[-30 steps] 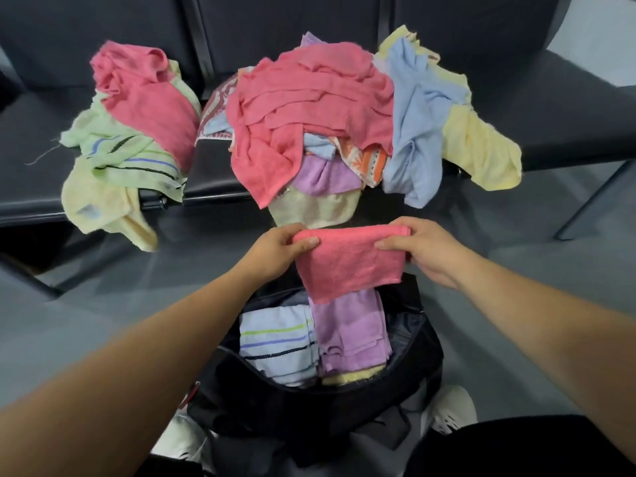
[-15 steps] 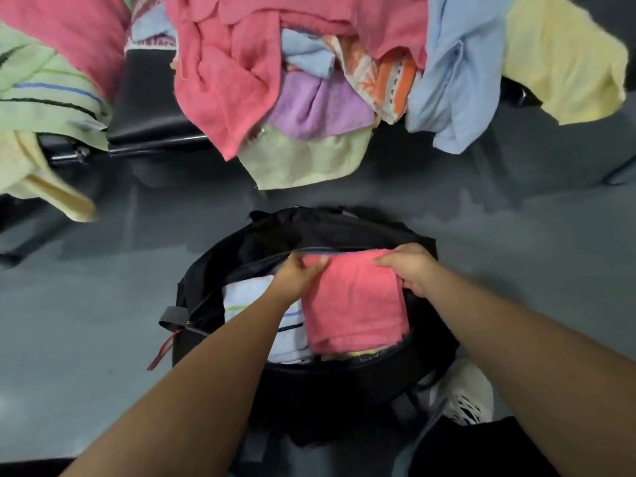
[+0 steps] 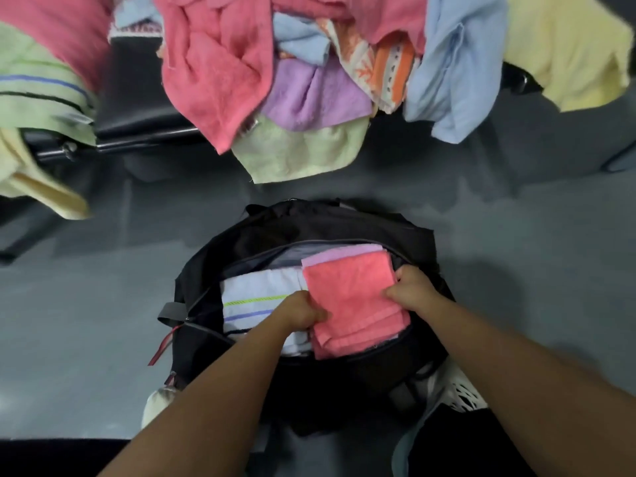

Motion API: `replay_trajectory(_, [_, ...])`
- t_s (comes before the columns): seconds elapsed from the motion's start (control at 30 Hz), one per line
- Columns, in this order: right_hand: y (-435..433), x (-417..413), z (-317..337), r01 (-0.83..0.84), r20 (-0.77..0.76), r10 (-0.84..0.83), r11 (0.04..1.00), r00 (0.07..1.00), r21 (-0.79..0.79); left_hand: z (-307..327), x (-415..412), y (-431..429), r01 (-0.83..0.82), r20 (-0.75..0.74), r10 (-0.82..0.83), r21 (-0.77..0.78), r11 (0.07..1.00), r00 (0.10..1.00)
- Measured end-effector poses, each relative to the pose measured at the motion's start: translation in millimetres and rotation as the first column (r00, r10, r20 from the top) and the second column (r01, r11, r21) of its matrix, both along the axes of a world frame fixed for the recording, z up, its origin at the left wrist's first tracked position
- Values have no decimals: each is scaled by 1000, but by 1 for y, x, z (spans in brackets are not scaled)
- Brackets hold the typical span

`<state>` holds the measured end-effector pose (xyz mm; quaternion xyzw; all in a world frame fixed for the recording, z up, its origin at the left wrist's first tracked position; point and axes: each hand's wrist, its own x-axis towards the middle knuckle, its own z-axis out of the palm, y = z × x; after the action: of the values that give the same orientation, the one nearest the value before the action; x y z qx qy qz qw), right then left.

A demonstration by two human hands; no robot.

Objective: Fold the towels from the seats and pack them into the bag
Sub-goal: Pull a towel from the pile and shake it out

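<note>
An open black bag (image 3: pixel 275 235) stands on the floor below me. A folded pink towel (image 3: pixel 351 297) lies inside it, on top of a purple towel (image 3: pixel 344 252) whose far edge shows. Beside them in the bag lies a folded white striped towel (image 3: pixel 254 297). My left hand (image 3: pixel 301 313) grips the pink towel's left edge. My right hand (image 3: pixel 411 289) grips its right edge. Unfolded towels, pink (image 3: pixel 213 80), purple (image 3: pixel 309 94), light blue (image 3: pixel 454 70) and yellow (image 3: pixel 564 46), hang in a heap over the seats.
Dark seats (image 3: pixel 130 98) run along the top, with more towels (image 3: pixel 34 98) on the left one. Grey floor (image 3: pixel 86 287) surrounds the bag. A white shoe (image 3: pixel 461 394) shows right of the bag, another (image 3: pixel 156 406) left of it.
Both hands have lowered the folded pink towel from above the bag down into it, onto the purple towel. My view has tilted down and closer to the bag.
</note>
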<state>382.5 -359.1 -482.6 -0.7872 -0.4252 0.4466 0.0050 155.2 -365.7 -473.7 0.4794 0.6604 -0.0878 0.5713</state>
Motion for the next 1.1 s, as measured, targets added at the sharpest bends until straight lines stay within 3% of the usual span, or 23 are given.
replay_trajectory(0.1, [-7,-8,27,-85,69,86,996,994,-18,23,10,-5,107,-32,-105,72,992,994])
replay_trajectory(0.17, [0,-14,57,-110,65,109,994,992,12,52,15,3,211,-148,-189,151,966,971])
replay_trajectory(0.23, [16,-19,89,-76,-22,78,994,997,83,83,13,20,237,-208,-179,297,925,962])
replay_trajectory(0.37, [44,-29,180,37,-274,14,983,962,180,162,-3,62,274,-191,-206,481,833,960])
replay_trajectory(0.57, [82,-45,296,-12,-308,147,917,940,399,279,-37,109,278,-203,-189,698,660,961])
replay_trajectory(0.63, [93,-52,322,-38,-257,180,879,950,475,297,-53,120,252,-245,-89,791,557,965])
replay_trajectory(0.73, [112,-60,339,-243,81,247,750,966,615,291,-78,134,139,-221,129,878,459,967])
replay_trajectory(0.8, [123,-69,339,-377,260,274,653,926,656,276,-92,143,65,-177,194,877,477,965])
replay_trajectory(0.87, [132,-78,333,-491,399,287,550,871,675,262,-97,147,138,-269,170,828,543,948])
replay_trajectory(0.93, [145,-89,323,-591,493,326,451,807,669,249,-99,149,243,-375,137,797,553,917])
replay_trajectory(1.0, [162,-97,313,-619,522,333,406,785,672,242,-96,153,265,-379,125,813,518,917])
replay_trajectory(1.1, [185,-104,307,-618,535,309,415,786,668,244,-97,160,202,-291,107,842,500,951])
